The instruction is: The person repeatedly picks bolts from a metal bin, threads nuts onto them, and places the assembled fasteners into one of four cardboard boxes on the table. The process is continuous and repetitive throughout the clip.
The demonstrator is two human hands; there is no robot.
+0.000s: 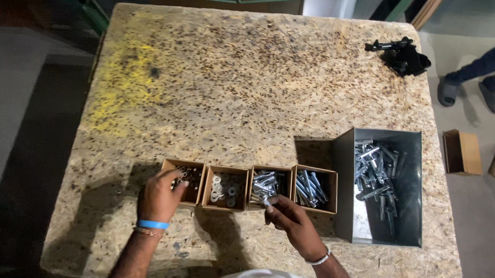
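Seen from above: a chipboard desk (249, 90) flecked with dark chips, a yellow stain toward its far left.

Along the near edge, a row of four small cardboard boxes, touching side by side. Leftmost box (187, 178): small nuts or rings, too small to tell which. Second box (225, 188): flat washers. Third box (269, 184): short silvery bolts. Fourth box (315, 188): longer bolts.

Left hand (159, 197), blue band at the wrist, over the near edge of the leftmost box, fingers (179, 180) curled down into it; whether anything is pinched there cannot be told.

Right hand (293, 218), pale bracelet at the wrist, just in front of the third box, fingertips drawn narrow around one small silvery bolt (267, 203).

Just right of the row, a grey metal bin (384, 231) with assembled bolts loose inside.

At the far right corner of the desk, a black clump of parts (402, 55). Beyond the desk, on the floor, another person's legs and shoes (471, 86), and an open cardboard box (462, 152) nearby.
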